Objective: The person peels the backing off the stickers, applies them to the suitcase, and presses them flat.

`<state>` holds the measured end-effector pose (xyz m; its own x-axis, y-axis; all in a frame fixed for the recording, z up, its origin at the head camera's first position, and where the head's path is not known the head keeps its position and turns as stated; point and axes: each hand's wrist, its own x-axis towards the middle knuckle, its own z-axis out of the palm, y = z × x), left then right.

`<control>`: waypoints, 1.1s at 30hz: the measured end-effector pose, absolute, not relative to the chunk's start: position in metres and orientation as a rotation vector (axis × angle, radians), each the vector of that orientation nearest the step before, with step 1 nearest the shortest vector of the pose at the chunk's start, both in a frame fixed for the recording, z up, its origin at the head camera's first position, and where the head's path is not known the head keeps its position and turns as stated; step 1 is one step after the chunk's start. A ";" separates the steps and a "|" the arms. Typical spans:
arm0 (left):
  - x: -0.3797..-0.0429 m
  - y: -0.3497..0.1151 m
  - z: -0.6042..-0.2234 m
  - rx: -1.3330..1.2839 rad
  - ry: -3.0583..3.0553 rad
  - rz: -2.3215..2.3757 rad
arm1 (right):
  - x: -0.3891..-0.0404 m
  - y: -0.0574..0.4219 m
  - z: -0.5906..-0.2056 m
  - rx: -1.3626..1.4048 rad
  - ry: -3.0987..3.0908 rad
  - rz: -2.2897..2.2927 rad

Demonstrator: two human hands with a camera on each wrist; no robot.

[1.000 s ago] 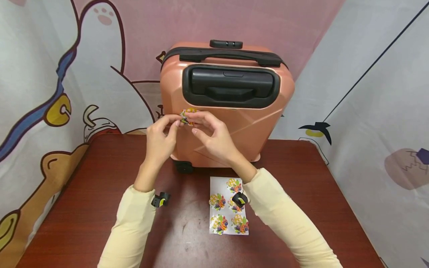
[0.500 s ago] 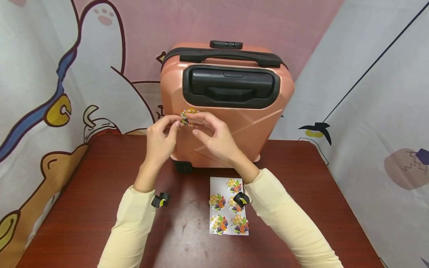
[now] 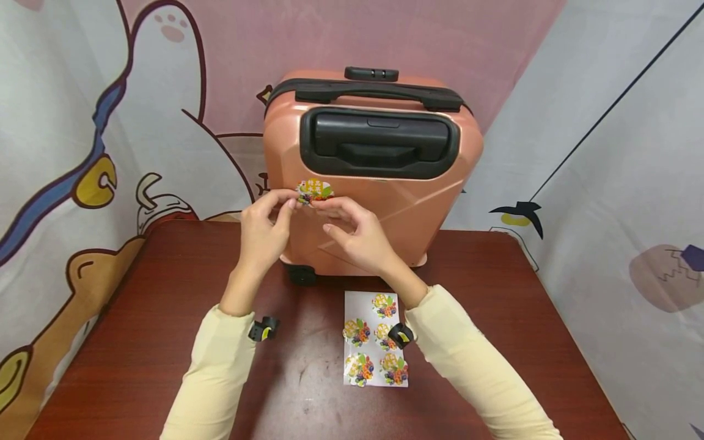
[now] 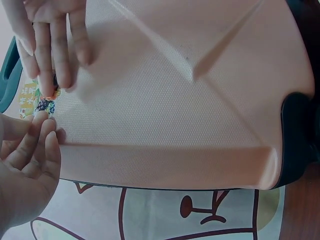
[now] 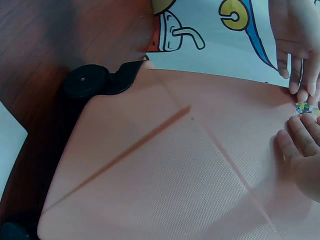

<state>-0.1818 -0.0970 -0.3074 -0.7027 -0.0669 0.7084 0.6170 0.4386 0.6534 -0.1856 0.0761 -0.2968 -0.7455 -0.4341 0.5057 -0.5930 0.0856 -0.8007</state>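
Note:
A fruit sticker (image 3: 316, 188) with a yellow top and white lettering lies against the upper left of the pink suitcase (image 3: 420, 198), below its black handle recess. My left hand (image 3: 264, 223) pinches at the sticker's lower left edge with thumb and index finger. With fingers fairly straight, my right hand (image 3: 362, 237) touches the sticker's lower part, its thumb held apart. In the left wrist view the right fingers (image 4: 60, 60) point down onto the sticker (image 4: 30, 97), which they partly cover. The right wrist view shows only a sliver of the sticker (image 5: 303, 108) between both hands.
A white sticker sheet (image 3: 357, 305) with several fruit stickers lies on the reddish-brown table (image 3: 297, 379), in front of the suitcase. The suitcase stands upright near the back edge, against a cartoon-printed cloth (image 3: 220, 67). Black wheels (image 5: 87, 80) stick out at its base.
My right hand has slid down and to the right across the sticker, so more of its yellow top and fruit print shows. The left hand stays in place.

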 end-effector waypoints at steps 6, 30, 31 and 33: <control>-0.182 -0.096 -0.308 -0.461 -2.010 -1.307 | -0.186 0.078 -0.290 1.062 -2.195 1.707; -0.184 -0.097 -0.310 -0.457 -2.013 -1.297 | -0.184 0.082 -0.294 1.020 -2.161 1.656; -0.184 -0.097 -0.310 -0.457 -2.013 -1.297 | -0.184 0.082 -0.290 1.032 -2.138 1.652; -0.184 -0.097 -0.310 -0.458 -2.011 -1.297 | -0.185 0.083 -0.283 1.053 -2.094 1.639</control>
